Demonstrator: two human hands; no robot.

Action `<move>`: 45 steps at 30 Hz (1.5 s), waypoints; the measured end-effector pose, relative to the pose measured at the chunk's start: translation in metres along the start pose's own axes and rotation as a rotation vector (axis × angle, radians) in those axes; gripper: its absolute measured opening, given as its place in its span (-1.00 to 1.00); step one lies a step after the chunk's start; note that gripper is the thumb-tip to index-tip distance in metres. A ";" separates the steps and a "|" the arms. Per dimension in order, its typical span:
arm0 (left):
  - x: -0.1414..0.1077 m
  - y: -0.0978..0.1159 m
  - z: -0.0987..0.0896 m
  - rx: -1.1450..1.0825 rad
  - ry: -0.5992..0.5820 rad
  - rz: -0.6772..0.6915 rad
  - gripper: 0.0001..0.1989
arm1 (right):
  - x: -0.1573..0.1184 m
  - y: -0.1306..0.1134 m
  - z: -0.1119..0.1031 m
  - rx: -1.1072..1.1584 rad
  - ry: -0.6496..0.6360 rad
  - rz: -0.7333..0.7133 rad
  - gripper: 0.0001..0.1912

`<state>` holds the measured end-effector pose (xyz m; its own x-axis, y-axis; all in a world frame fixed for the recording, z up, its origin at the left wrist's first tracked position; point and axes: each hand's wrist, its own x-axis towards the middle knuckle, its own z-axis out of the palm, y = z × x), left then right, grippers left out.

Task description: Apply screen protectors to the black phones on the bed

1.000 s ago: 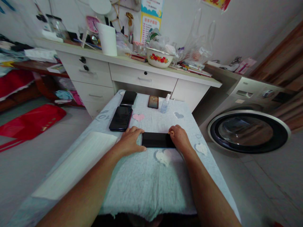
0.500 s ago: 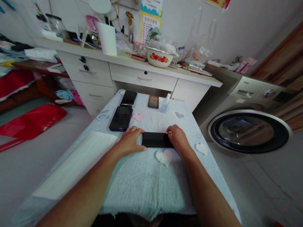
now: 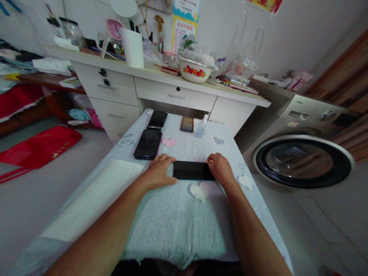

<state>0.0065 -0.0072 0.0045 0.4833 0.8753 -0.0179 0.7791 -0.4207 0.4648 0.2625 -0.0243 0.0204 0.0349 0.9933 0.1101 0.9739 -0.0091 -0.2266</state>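
A black phone (image 3: 192,170) lies flat and crosswise on the cloth-covered table. My left hand (image 3: 160,171) grips its left end between thumb and fingers. At the phone's right end, my right hand (image 3: 220,168) is closed, with a small tan bit of something at its fingertips that I cannot make out. Two more dark phones, a nearer one (image 3: 148,143) and a farther one (image 3: 157,119), rest beyond my left hand. A clear spray bottle (image 3: 201,127) stands at the far side beside a small brown square item (image 3: 187,124).
A folded white cloth (image 3: 94,199) lies along the table's left side. Behind stands a white desk (image 3: 175,94) bearing a flowered bowl (image 3: 194,71), a white roll (image 3: 132,49) and plastic bags. A washing machine (image 3: 304,115) is at the right.
My right hand has slid a little to the right along the phone, uncovering more of its screen. My left hand keeps its place at the left end.
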 end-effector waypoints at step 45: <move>0.000 0.000 0.000 0.009 -0.001 -0.010 -0.29 | -0.002 0.010 -0.002 -0.082 -0.024 0.101 -0.76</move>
<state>0.0070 -0.0073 0.0045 0.4759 0.8792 -0.0235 0.7874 -0.4140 0.4568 0.2727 -0.0263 0.0195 0.1298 0.9892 0.0675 0.9807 -0.1180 -0.1558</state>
